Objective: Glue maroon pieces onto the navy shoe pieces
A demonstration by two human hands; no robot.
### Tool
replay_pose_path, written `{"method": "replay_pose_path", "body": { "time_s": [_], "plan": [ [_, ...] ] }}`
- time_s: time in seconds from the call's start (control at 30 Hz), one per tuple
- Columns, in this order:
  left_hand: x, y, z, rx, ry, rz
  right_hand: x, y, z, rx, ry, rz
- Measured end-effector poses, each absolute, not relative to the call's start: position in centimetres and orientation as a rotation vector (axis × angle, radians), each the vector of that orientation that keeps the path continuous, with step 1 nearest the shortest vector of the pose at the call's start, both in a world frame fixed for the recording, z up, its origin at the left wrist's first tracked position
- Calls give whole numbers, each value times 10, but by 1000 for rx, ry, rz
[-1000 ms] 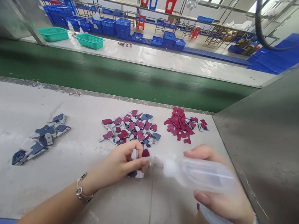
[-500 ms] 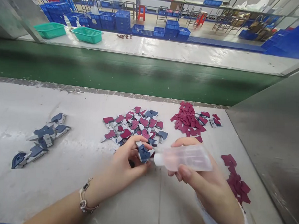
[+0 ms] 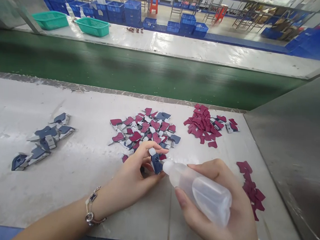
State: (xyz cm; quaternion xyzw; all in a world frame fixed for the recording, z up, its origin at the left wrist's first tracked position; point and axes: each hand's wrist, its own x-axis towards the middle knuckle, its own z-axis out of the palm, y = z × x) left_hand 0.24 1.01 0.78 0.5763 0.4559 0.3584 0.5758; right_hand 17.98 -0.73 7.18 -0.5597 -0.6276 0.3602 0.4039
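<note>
My left hand [image 3: 136,175] pinches a small blue-and-white piece [image 3: 156,163] just above the table, fingers closed round it. My right hand [image 3: 220,204] grips a clear plastic squeeze bottle [image 3: 199,190], its white nozzle touching that piece. Right behind the piece lies a mixed pile of maroon, blue and white pieces [image 3: 145,130]. A bracelet sits on my left wrist.
A pile of maroon pieces [image 3: 204,125] lies at the back right, another maroon pile [image 3: 251,189] by a grey metal panel [image 3: 288,147]. Blue pieces [image 3: 41,141] lie at the left. A green conveyor belt [image 3: 140,73] runs behind the white table [image 3: 67,172]; green baskets [image 3: 92,26] beyond.
The bottle swung from level to pointing up-left, its nozzle now against the blue piece. My left hand holds the piece slightly higher. The view tilted down a little.
</note>
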Motion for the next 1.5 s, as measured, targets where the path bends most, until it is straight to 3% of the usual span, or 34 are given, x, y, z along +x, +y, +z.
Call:
{"method": "replay_pose_path", "body": {
  "time_s": [0.93,1.5],
  "plan": [
    [1,9,8,1315,1117,791,180,-3,59,-1214,-1825,646],
    [1,13,8,1439,1155,844,181,-4,60,-1183,-1854,693]
  ]
}}
